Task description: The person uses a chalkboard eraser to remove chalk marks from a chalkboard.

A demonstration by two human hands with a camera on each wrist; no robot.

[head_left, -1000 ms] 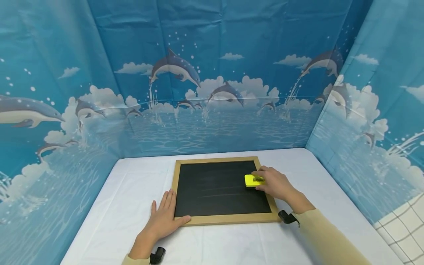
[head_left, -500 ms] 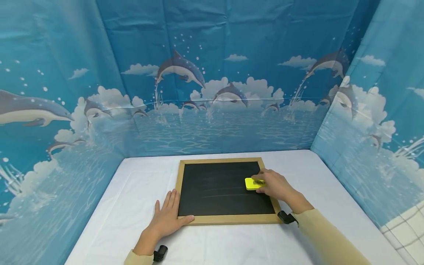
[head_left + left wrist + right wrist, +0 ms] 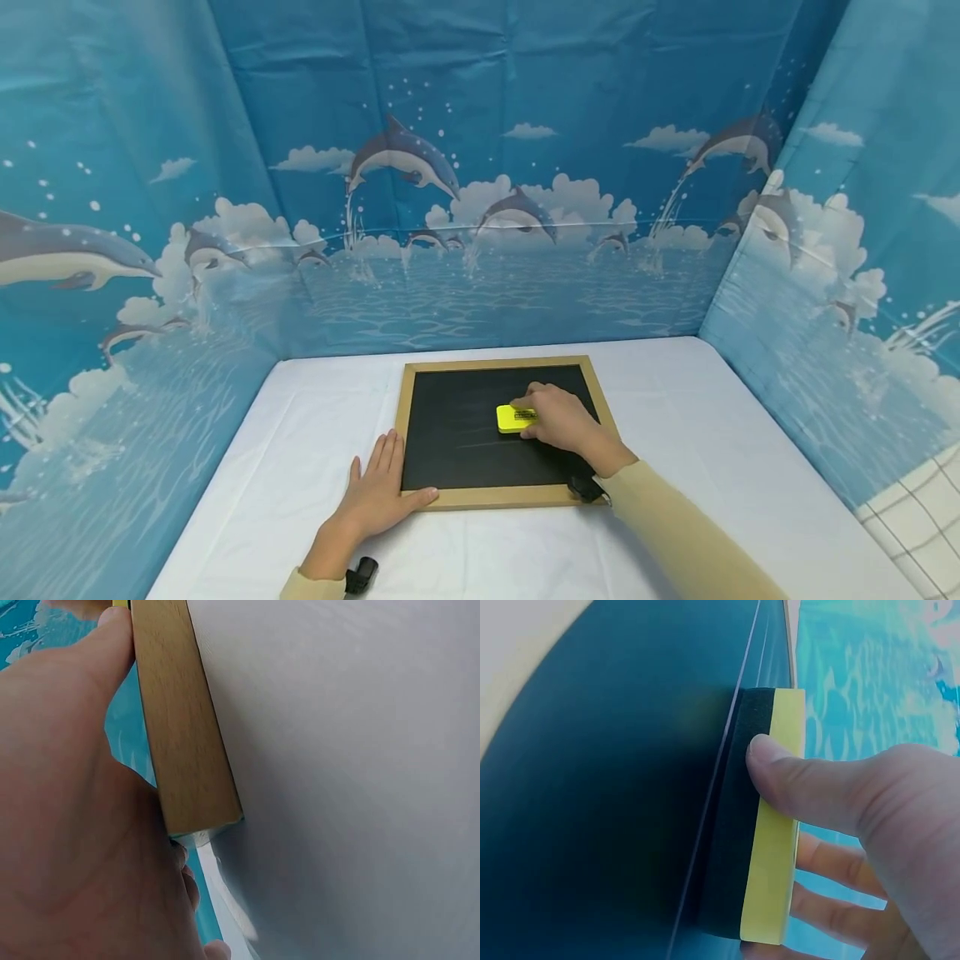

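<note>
The right hand [image 3: 562,419] pinches the yellow eraser [image 3: 507,419] on the blackboard [image 3: 450,396]. Away from it, the left hand [image 3: 371,500] rests flat on the wooden frame [image 3: 495,498]. Most black looks wiped; thin white lines [image 3: 703,825] remain by the right hand's thumb.

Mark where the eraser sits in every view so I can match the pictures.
Head: eraser below centre, slightly right, in the right hand.
Left wrist: only a yellow sliver at the top edge, left of centre; probably the eraser.
Right wrist: just right of centre, black side facing left.
Shared landmark: the board, seen as wooden frame at left wrist, dark surface at right wrist.
</note>
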